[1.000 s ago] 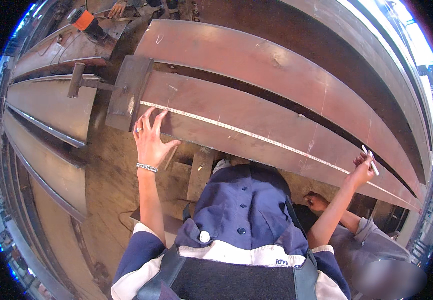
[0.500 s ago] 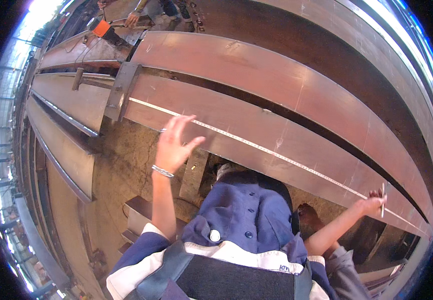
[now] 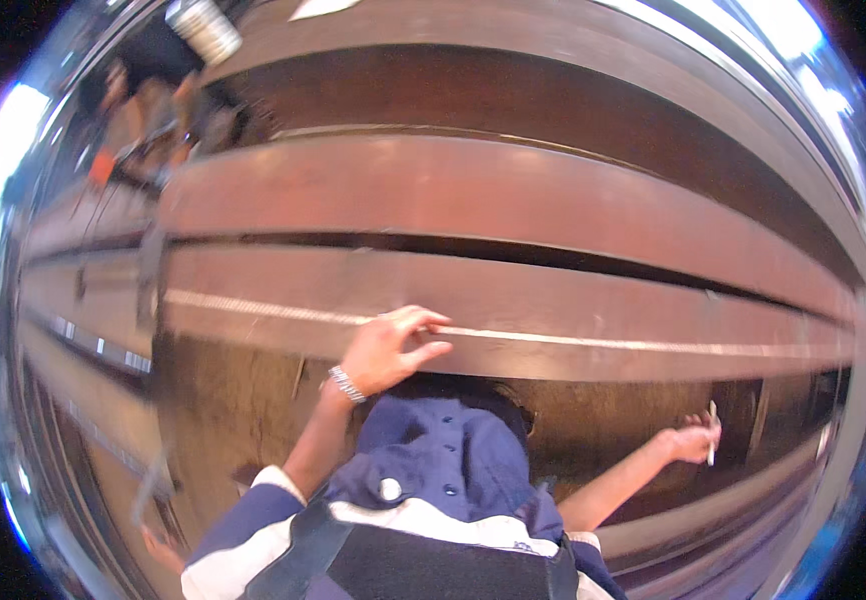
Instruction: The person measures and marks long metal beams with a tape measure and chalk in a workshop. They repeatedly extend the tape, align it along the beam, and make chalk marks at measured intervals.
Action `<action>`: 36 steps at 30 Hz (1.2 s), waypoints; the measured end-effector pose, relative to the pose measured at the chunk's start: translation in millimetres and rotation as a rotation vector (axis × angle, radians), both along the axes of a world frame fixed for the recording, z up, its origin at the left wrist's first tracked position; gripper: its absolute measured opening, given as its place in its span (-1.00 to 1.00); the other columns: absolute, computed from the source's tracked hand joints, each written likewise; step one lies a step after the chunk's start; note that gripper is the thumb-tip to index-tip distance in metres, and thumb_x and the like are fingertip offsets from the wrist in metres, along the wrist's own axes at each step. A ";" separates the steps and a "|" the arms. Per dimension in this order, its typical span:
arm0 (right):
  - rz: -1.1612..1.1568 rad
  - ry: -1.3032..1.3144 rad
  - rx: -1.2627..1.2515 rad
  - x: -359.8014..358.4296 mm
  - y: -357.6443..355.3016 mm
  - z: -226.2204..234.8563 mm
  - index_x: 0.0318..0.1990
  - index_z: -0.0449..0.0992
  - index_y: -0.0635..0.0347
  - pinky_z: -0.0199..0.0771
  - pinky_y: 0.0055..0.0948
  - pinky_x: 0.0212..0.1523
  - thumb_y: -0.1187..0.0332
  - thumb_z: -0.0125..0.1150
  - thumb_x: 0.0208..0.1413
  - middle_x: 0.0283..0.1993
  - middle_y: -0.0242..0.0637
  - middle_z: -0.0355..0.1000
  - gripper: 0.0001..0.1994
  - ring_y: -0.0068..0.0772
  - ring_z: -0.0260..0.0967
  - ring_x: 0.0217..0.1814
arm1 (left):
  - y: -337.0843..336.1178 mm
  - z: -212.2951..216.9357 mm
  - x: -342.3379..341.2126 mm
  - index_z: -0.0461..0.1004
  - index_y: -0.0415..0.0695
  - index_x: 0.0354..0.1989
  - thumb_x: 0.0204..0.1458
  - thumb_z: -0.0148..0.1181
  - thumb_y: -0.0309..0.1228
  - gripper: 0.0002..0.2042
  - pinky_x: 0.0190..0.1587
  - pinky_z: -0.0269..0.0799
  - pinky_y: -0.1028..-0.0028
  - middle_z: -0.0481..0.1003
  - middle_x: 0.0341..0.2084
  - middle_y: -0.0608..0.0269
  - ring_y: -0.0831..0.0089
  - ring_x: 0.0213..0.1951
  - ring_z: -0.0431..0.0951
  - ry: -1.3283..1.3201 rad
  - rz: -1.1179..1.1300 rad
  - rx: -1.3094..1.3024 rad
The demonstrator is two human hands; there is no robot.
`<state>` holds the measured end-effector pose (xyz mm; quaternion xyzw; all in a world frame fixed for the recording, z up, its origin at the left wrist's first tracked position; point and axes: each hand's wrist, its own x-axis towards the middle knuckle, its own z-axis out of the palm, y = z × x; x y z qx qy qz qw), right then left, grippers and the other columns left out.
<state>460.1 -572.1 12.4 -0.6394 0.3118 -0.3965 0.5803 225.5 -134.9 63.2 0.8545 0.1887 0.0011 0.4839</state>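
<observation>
Marking-out step on a long rust-brown steel beam [image 3: 513, 300]: left hand [image 3: 388, 350], fingers spread flat, rests on its pale chalk line [image 3: 603, 340]; right hand [image 3: 691, 440], at four o'clock, pinches a white marking stick [image 3: 712, 432]. Next likely needs steady alignment.

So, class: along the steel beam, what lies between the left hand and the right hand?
In the head view, only bare beam with a pale line between left hand and right hand, which holds a small white stick.

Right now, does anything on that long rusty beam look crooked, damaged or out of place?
Nothing stands out. The steel beam lies level, the white line runs straight along it, the left hand rests on it.
</observation>
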 end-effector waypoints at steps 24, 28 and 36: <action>-0.836 0.148 0.156 -162.4 -186.3 -181.6 -0.28 0.40 0.27 0.19 -0.54 -0.77 0.25 0.03 0.21 -0.55 -0.25 0.43 -0.77 -0.54 0.20 -0.73 | 96.1 -71.5 310.7 0.35 -0.08 -0.11 0.01 0.13 0.12 -0.49 -0.23 0.45 0.09 0.57 -0.43 -0.07 -0.04 -0.27 0.58 0.091 0.288 1.041; -0.783 0.115 0.249 -149.6 -258.8 -175.5 -0.22 0.35 0.25 0.19 -0.56 -0.80 0.32 -0.04 0.25 -0.53 -0.16 0.44 -0.83 -0.53 0.23 -0.74 | 44.6 -74.4 355.7 0.37 -0.10 -0.14 0.07 0.09 0.08 -0.53 -0.28 0.43 0.08 0.57 -0.44 -0.05 -0.02 -0.28 0.59 -0.004 0.396 1.152; -0.567 0.042 0.220 -31.7 -382.5 -105.7 -0.29 0.36 0.18 0.16 -0.59 -0.82 0.28 -0.05 0.26 -0.61 -0.32 0.33 -0.82 -0.59 0.20 -0.75 | -226.1 15.1 472.5 0.48 -0.11 -0.11 0.03 0.19 -0.24 -0.71 -0.13 0.49 0.24 0.60 -0.27 0.01 0.13 -0.19 0.62 -0.222 0.115 0.612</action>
